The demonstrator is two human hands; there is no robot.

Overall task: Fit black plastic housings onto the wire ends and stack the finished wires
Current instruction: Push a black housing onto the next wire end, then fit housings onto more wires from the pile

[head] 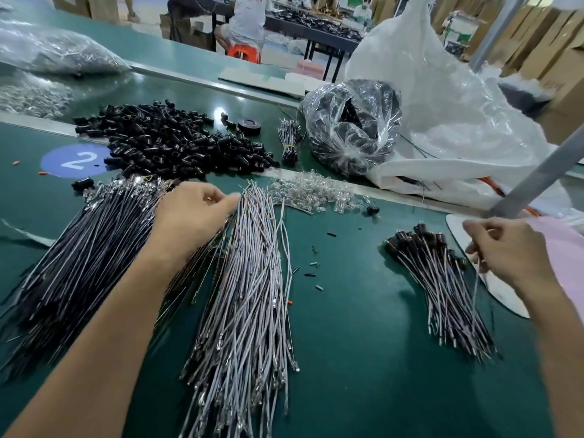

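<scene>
A heap of black plastic housings [170,142] lies at the back left of the green table. In front of it a fan of black wires [82,257] spreads at the left and a fan of grey wires [249,292] in the middle. My left hand [192,213] reaches over both fans, its fingertips pinching at the top ends of the grey wires. At the right lies the stack of finished wires [442,279] with black housings on their far ends. My right hand [502,248] hovers beside that stack and pinches one thin wire that hangs down from it.
A pile of clear small parts [316,191] lies behind the grey wires. A tied wire bundle [289,142], a tape roll [251,124], a clear bag of black parts [350,124] and a big white sack [458,121] stand at the back. Loose bits [316,267] dot the table's middle.
</scene>
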